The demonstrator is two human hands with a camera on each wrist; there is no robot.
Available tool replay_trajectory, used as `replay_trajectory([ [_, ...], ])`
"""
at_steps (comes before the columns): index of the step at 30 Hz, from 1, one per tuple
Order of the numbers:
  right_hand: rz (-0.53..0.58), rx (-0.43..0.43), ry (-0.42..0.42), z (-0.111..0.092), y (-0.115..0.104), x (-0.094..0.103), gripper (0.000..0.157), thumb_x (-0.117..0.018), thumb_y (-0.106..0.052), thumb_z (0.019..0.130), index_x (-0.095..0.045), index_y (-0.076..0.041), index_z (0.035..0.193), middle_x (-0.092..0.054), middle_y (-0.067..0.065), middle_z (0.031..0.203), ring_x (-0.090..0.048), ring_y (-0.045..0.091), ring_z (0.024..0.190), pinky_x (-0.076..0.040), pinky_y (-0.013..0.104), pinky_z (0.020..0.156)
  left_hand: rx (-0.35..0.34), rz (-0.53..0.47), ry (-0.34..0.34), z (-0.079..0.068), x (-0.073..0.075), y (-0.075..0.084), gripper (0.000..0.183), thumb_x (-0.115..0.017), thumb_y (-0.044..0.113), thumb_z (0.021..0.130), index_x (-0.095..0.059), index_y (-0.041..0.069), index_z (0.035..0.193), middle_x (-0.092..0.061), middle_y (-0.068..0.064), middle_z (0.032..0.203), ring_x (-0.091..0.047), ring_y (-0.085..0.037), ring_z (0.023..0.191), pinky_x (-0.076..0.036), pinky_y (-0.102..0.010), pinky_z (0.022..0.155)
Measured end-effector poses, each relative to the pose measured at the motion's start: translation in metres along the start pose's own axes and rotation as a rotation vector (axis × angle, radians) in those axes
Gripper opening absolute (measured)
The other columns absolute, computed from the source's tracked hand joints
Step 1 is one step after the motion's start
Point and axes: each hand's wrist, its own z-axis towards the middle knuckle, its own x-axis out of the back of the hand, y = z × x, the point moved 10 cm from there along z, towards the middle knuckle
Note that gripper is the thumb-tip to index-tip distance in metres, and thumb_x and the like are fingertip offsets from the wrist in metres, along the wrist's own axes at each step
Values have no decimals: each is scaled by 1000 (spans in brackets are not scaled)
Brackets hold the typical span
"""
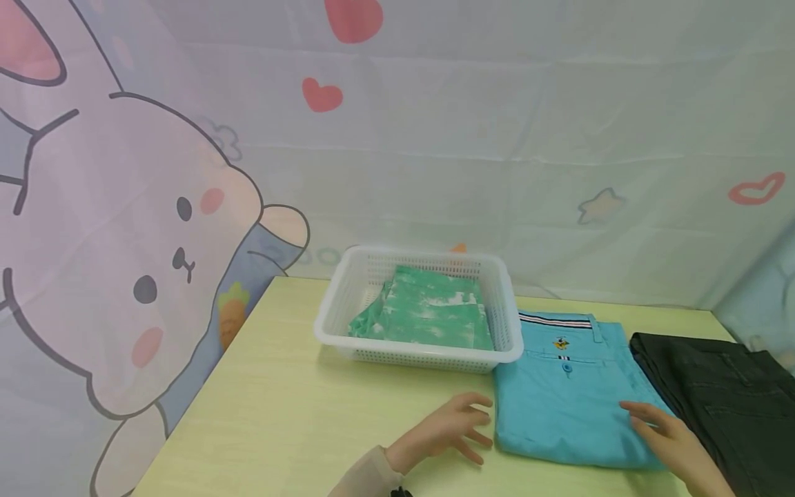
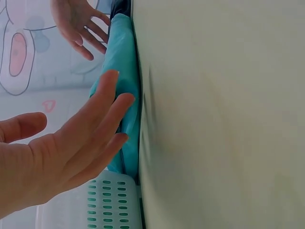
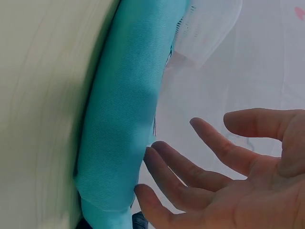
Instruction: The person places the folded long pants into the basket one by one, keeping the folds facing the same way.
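A folded pair of light blue trousers (image 1: 571, 407), with a striped waistband and a blue button, lies on the table to the right of centre. My left hand (image 1: 450, 424) is held just off its left side, fingers spread and holding nothing. Over the lower right corner of the trousers is my right hand (image 1: 671, 442), its fingers loosely bent. In the right wrist view, the fingertips (image 3: 148, 157) come right up to the upper surface of the blue cloth (image 3: 124, 109). The left wrist view has the left fingers (image 2: 95, 107) overlapping the folded edge.
Behind the left hand stands a white plastic basket (image 1: 422, 352) holding a folded green and white patterned cloth (image 1: 435, 310). Folded black trousers (image 1: 733, 393) lie at the right, against the blue pair. A printed curtain (image 1: 435, 152) hangs along the back of the pale yellow table (image 1: 261, 414).
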Motion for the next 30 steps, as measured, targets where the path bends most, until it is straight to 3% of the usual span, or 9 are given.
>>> replay_trajectory([
  [13,49,-35,0,0,14,2,67,-30,-47,94,-26,5,137,-20,38,135,-25,55,119,-40,53,88,34,-8,-43,-3,-6,1,41,-46,13,89,-40,-2,126,-41,-24,128,-59,-42,93,-52,-51,64],
  [24,48,-77,11,1,25,5,72,-33,-50,92,-25,6,137,-16,38,136,-23,54,118,-35,57,93,96,5,4,6,-7,-3,43,-48,12,88,-37,0,128,-47,-22,119,-59,-41,92,-52,-52,64],
  [30,31,-91,-5,2,31,3,73,-36,-51,91,-27,6,136,-20,38,134,-27,54,117,-42,52,86,145,0,4,8,-10,-6,47,-50,12,88,-34,0,130,-46,-23,119,-57,-43,94,-51,-54,67],
])
